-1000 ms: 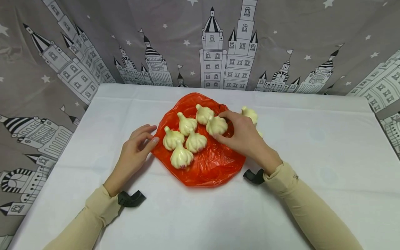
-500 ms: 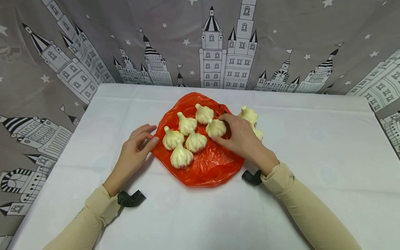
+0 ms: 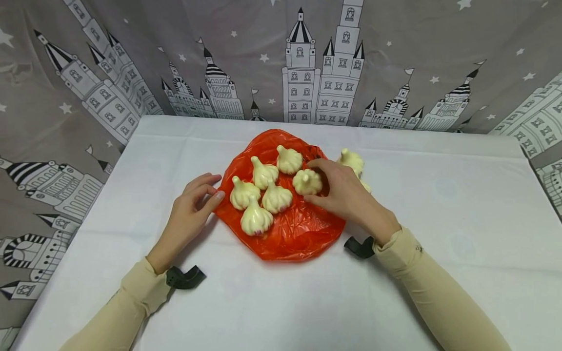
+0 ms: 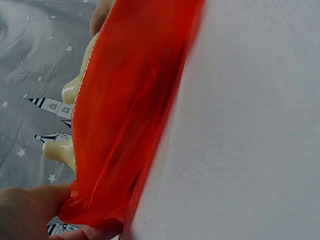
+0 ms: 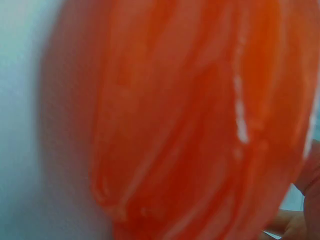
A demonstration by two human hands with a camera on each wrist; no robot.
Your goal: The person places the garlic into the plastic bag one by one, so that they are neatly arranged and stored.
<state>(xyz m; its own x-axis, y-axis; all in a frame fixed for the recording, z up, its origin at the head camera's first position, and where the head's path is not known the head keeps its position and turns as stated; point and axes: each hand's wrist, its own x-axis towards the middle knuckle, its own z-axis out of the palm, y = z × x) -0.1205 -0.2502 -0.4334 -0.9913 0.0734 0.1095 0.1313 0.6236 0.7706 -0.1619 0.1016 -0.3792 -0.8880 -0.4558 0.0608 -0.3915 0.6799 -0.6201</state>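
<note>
In the head view, several garlic bulbs sit in a spread red plastic bag (image 3: 303,222). My left hand (image 3: 190,207) pinches the bag's left edge between thumb and fingers; the left wrist view shows my thumb (image 4: 30,207) over the red film, a finger below. At the right side of the bag my right hand (image 3: 340,187) is around a garlic bulb (image 3: 307,182), thumb below and index finger above, the fingers loosened. This bulb's stem points toward the camera. The bag's wall (image 5: 165,125) fills the right wrist view, blurred and hiding the bulb.
Outside the bag to the right, two garlic bulbs lie on the white cloth (image 3: 439,209), the farther bulb (image 3: 351,161) showing more and the other mostly hidden behind my right hand. A grey curtain (image 3: 254,29) with printed castles hangs beyond the table.
The bulb at my right hand has come down onto the bag and tipped, its stem turning toward the camera. My right fingers have spread slightly. The left hand stays still on the bag's edge.
</note>
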